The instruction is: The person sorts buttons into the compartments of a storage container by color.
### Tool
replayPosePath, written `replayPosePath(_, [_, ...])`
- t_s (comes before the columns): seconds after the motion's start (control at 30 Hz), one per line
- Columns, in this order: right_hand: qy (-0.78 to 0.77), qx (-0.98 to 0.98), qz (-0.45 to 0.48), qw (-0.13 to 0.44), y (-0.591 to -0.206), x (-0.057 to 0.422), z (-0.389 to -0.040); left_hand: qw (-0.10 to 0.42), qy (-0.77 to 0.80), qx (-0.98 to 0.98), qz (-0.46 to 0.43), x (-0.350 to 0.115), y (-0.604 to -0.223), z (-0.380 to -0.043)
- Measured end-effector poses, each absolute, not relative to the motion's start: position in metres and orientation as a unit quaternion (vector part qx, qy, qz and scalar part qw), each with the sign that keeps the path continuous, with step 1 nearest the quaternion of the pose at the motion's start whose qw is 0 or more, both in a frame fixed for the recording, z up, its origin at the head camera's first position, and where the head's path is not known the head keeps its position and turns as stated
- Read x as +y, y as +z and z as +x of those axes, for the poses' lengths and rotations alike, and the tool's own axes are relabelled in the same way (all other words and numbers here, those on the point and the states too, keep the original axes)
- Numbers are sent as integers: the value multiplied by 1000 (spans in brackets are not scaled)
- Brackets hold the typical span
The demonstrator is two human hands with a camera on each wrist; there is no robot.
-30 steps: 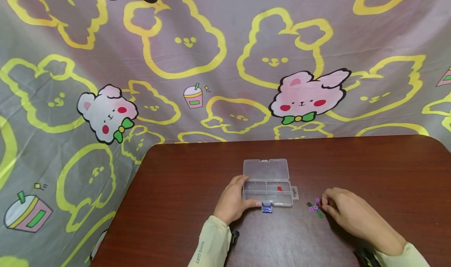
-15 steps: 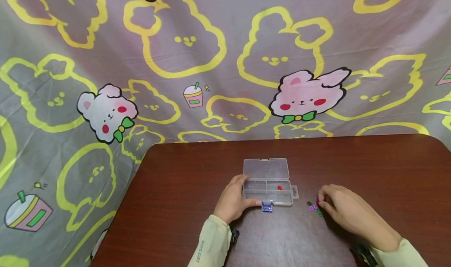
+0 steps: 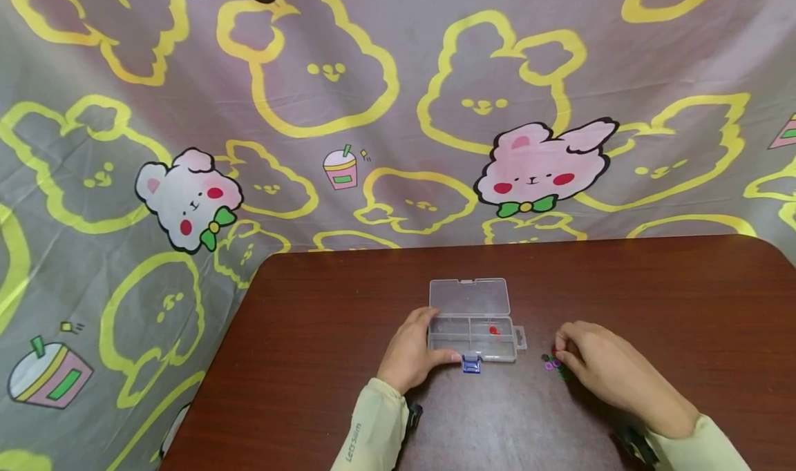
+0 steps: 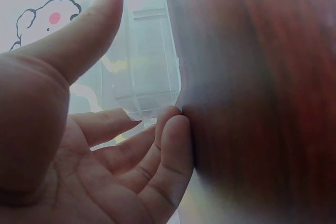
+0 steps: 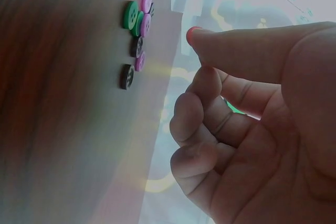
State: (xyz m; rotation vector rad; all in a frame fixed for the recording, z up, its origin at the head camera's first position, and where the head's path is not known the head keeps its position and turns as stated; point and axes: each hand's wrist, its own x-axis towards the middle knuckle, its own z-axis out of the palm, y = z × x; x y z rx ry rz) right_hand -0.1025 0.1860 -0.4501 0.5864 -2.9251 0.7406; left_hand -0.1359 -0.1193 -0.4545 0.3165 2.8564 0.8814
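A clear plastic compartment box [image 3: 449, 350] stands on the table, its lid [image 3: 469, 297] laid back. Red buttons [image 3: 494, 331] lie in its back right compartment. My left hand [image 3: 404, 353] holds the box's left end, thumb along the front and fingers at the rear corner. To the right of the box, my right hand [image 3: 600, 360] pinches a red button [image 5: 192, 36] between thumb and finger, just above a small pile of loose buttons. In the right wrist view the pile has green buttons [image 5: 130, 15], purple buttons [image 5: 147, 1] and black buttons [image 5: 127, 77].
A blue latch [image 3: 471, 365] sticks out at the box's front, and a hanging tab [image 3: 520, 338] at its right end. The brown table [image 3: 336, 305] meets a patterned cloth [image 3: 398, 112] behind and at the left.
My right hand has moved a little left and away from me over the button pile, still pinching the red button. My left hand and the box have stayed put.
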Motion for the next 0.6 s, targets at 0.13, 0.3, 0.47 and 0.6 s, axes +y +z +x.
replayPosePath(0.13, [241, -950, 193, 43, -450, 184, -103, 68, 291, 948, 105, -120, -455, -136])
replayPosePath(0.3, [240, -952, 189, 37, -449, 181, -104, 67, 291, 949, 105, -119, -455, -136])
replayPosePath(0.47, [244, -953, 179, 18, -447, 177, -105, 69, 291, 949, 102, -119, -455, -136])
replayPosePath(0.6, [246, -952, 179, 20, -446, 174, -107, 74, 294, 948, 98, -119, -455, -136])
